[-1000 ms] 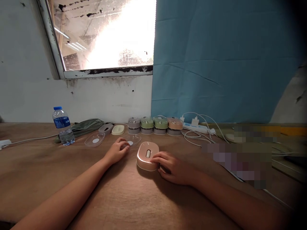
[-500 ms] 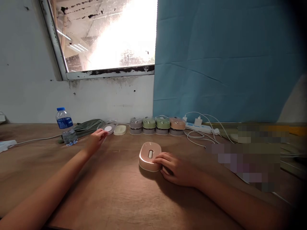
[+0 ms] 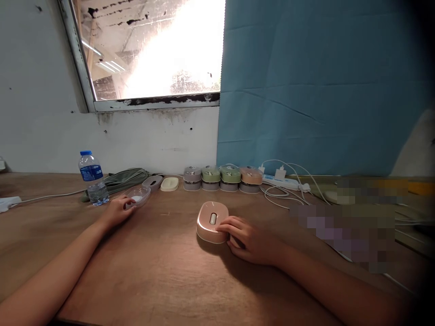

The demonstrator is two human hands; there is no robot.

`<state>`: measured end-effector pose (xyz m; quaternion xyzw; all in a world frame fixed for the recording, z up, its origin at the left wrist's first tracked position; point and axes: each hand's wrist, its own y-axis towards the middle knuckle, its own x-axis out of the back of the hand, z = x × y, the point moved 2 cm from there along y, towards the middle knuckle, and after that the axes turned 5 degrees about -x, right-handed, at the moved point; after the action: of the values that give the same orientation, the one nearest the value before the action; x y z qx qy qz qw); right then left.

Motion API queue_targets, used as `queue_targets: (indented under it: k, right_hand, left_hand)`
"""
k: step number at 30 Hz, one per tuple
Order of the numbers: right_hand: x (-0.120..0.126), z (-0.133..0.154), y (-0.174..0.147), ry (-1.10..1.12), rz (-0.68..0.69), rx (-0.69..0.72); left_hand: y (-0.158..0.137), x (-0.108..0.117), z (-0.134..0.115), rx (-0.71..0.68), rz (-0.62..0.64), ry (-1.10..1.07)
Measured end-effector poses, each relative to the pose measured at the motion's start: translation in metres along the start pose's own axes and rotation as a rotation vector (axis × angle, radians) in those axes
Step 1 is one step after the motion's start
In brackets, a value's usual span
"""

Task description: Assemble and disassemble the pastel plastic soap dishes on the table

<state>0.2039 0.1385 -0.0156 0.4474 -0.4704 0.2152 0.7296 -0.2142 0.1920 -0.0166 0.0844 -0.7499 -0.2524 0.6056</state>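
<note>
Right hand: this hand [image 3: 247, 241] has its fingers over the top edge and thumb at the side, closed lightly on the pink box's corner, presumably steadying it.
Pink box [image 3: 208, 232]: on the table [image 3: 159, 271], just left of the right fingertips, its slotted top up, leaving most of that face uncovered.
Left hand: this hand [image 3: 117, 212] has its fingers at the clear cover's near rim (pinched or merely resting, I cannot tell).
Clear cover [image 3: 144, 195]: under and beyond the left fingertips, lying on the table, perhaps put aside to keep space between the hands.
Grey piece [image 3: 152, 182], cream piece [image 3: 170, 184]: beyond the left hand, side by side.
Stacked boxes [image 3: 210, 178]: beyond the pink box, lined up by the wall, apparently for order.
</note>
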Motion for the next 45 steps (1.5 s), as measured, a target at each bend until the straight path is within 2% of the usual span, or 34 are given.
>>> queue_targets:
  k: [7, 11, 18, 22, 24, 26, 27, 28, 31, 32, 34, 36, 38, 41, 45]
  right_hand:
    - [0.001, 0.001, 0.001, 0.023, 0.015, -0.004]
    - [0.002, 0.002, 0.001, 0.027, 0.01, -0.007]
    - [0.001, 0.002, 0.001, 0.016, 0.029, -0.011]
    - [0.001, 0.001, 0.001, 0.007, 0.038, -0.015]
    - [0.001, 0.001, 0.001, 0.007, 0.041, -0.019]
    - [0.0, 0.001, 0.002, 0.008, 0.041, -0.012]
    - [0.0, 0.001, 0.002, 0.006, 0.039, -0.001]
    - [-0.001, 0.002, 0.002, 0.002, 0.038, 0.016]
    - [-0.003, 0.003, 0.002, -0.019, 0.036, 0.082]
    - [-0.004, 0.004, 0.002, -0.029, 0.029, 0.098]
    - [-0.004, 0.005, 0.001, -0.066, -0.009, 0.11]
    - [-0.004, 0.005, 0.001, -0.121, -0.072, 0.106]
    - [-0.003, 0.006, 0.001, -0.176, -0.122, 0.108]
    - [-0.004, 0.008, 0.001, -0.25, -0.165, 0.143]
    - [-0.003, 0.015, 0.0, -0.271, -0.219, 0.228]
  left_hand:
    - [-0.003, -0.005, 0.01, -0.014, 0.031, -0.106]
    - [-0.003, -0.004, 0.008, -0.027, 0.062, -0.179]
    - [-0.004, -0.002, 0.012, 0.018, 0.023, -0.133]
    - [-0.003, -0.001, 0.012, -0.015, 0.009, -0.083]
    - [-0.001, 0.006, -0.006, -0.056, -0.109, -0.037]
    - [-0.001, 0.013, -0.043, -0.13, -0.239, -0.025]
    - [-0.001, 0.014, -0.067, -0.195, -0.244, -0.062]
    - [-0.002, 0.012, -0.094, -0.288, -0.191, -0.119]
    - [-0.007, -0.006, -0.173, -0.542, 0.083, -0.286]
    - [-0.008, -0.013, -0.193, -0.593, 0.13, -0.335]
    - [-0.007, -0.026, -0.219, -0.596, 0.188, -0.419]
    - [-0.003, -0.034, -0.229, -0.538, 0.209, -0.502]
    - [0.0, -0.035, -0.228, -0.452, 0.199, -0.581]
    - [-0.001, -0.026, -0.223, -0.345, 0.156, -0.695]
    - [-0.009, -0.012, -0.22, -0.279, 0.161, -0.82]
